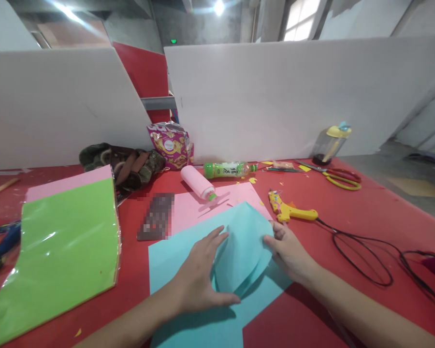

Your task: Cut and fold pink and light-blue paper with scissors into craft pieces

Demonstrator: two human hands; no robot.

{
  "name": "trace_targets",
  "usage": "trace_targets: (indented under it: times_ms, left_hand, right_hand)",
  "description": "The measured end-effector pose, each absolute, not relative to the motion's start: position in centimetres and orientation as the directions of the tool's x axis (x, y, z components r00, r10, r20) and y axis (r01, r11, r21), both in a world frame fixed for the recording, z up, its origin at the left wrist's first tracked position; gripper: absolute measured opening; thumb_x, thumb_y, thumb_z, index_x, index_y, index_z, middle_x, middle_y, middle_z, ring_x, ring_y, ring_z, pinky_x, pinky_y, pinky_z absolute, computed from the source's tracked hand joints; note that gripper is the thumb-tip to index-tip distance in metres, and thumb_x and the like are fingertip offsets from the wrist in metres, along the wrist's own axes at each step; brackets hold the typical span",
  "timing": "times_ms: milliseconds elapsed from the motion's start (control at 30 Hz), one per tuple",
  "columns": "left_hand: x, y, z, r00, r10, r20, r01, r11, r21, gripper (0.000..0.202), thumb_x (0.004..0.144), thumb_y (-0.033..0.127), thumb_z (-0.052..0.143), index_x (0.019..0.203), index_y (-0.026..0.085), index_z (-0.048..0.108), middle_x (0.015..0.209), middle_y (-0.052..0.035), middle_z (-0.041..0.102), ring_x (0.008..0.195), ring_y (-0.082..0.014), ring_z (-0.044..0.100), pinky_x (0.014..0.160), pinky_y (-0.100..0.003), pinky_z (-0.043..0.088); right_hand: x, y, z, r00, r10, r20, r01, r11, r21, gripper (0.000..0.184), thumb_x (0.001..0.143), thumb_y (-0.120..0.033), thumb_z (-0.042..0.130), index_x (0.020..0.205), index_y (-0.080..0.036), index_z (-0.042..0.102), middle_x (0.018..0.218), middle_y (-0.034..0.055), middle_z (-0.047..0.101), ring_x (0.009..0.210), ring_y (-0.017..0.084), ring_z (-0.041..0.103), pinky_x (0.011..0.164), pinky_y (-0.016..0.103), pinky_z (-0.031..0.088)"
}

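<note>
A light blue folded sheet of paper (pixel 241 246) stands slightly raised between my hands, curved into a loose pocket shape. My right hand (pixel 288 249) pinches its right edge between thumb and fingers. On the left side, my left hand (pixel 201 273) is spread, thumb and fingers apart, with the fingertips at the paper's edge; whether they press on it is hard to tell. Underneath lies a larger flat light blue sheet (pixel 174 263), partly covering a pink sheet (pixel 183 208).
A yellow hot glue gun (pixel 290 211) with a black cord lies right, scissors (pixel 335 178) beyond. Farther back are a pink cylinder (pixel 197 182), a green-labelled bottle (pixel 226 169), a snack bag (pixel 171 145) and a clear bottle (pixel 328 145). A green paper pack (pixel 68 241) lies left.
</note>
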State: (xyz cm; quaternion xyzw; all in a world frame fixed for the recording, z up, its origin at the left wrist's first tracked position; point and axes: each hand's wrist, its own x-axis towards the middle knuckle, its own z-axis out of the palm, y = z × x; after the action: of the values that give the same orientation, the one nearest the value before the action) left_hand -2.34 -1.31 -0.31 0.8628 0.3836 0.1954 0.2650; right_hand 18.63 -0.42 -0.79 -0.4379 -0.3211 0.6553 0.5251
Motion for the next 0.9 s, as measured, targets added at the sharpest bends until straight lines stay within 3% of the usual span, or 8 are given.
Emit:
trace_targets:
  times_ms: [267,533,667,767,833,900]
  left_hand:
    - [-2.4,-1.8,-0.1,0.600,0.761,0.244,0.547,-0.614,0.568,0.058,0.071,0.019,0.046,0.126,0.013,0.026,0.128,-0.0179,0.042,0.118,-0.0254,0.040,0.095,-0.041,0.038]
    - [-2.9,-0.5,0.5,0.339,0.917,0.212,0.683,-0.395,0.614,0.031,0.084,0.021,0.029,0.110,0.016,0.043,0.097,-0.0097,0.064,0.085,-0.0223,0.062,0.073,-0.035,0.048]
    - [-3.7,0.5,1.5,0.206,0.934,0.292,0.692,-0.350,0.632,0.031,0.083,0.023,0.033,0.112,0.017,0.041,0.104,-0.0089,0.061,0.090,-0.0202,0.059,0.075,-0.031,0.046]
    - [-4.4,1.1,2.2,0.185,0.945,0.269,0.686,-0.320,0.654,0.042,0.079,0.022,0.037,0.121,0.016,0.035,0.112,-0.0102,0.056,0.087,-0.0193,0.060,0.072,-0.028,0.046]
    - [-4.8,1.4,2.7,0.217,0.955,0.201,0.699,-0.296,0.651,0.053,0.075,0.021,0.038,0.128,0.015,0.029,0.099,-0.0081,0.061,0.077,-0.0188,0.061,0.068,-0.027,0.046]
    - [-5.2,1.6,3.1,0.275,0.957,0.094,0.735,-0.272,0.621,0.060,0.072,0.018,0.039,0.131,0.017,0.027,0.073,-0.0014,0.063,0.063,-0.0180,0.060,0.059,-0.026,0.045]
  right_hand:
    - [18.7,-0.4,-0.9,-0.075,0.971,-0.229,-0.421,-0.239,-0.875,0.042,0.041,-0.037,0.079,0.061,-0.019,0.047,0.052,-0.0060,0.054,0.048,0.010,0.049,0.051,0.024,0.040]
    - [18.9,-0.2,-0.3,-0.020,0.971,-0.238,-0.395,-0.226,-0.891,0.044,0.038,-0.039,0.079,0.061,-0.019,0.047,0.051,-0.0054,0.054,0.046,0.010,0.050,0.049,0.024,0.041]
    - [19.2,0.1,0.2,0.074,0.964,-0.254,-0.386,-0.208,-0.899,0.037,0.044,-0.033,0.078,0.064,-0.018,0.050,0.056,-0.0038,0.058,0.050,0.011,0.053,0.052,0.025,0.042]
    - [19.6,0.5,0.2,0.153,0.949,-0.276,-0.326,-0.215,-0.921,0.033,0.048,-0.031,0.075,0.064,-0.018,0.049,0.054,-0.0048,0.056,0.047,0.010,0.050,0.048,0.024,0.040]
    - [19.9,0.8,-0.1,0.195,0.948,-0.251,-0.213,-0.209,-0.955,0.031,0.051,-0.033,0.072,0.067,-0.019,0.049,0.053,-0.0053,0.054,0.045,0.010,0.048,0.045,0.023,0.038]
    - [20.4,1.1,-0.3,0.239,0.958,-0.158,0.001,-0.163,-0.987,0.025,0.057,-0.033,0.067,0.071,-0.019,0.052,0.055,-0.0044,0.054,0.046,0.011,0.047,0.045,0.024,0.038]
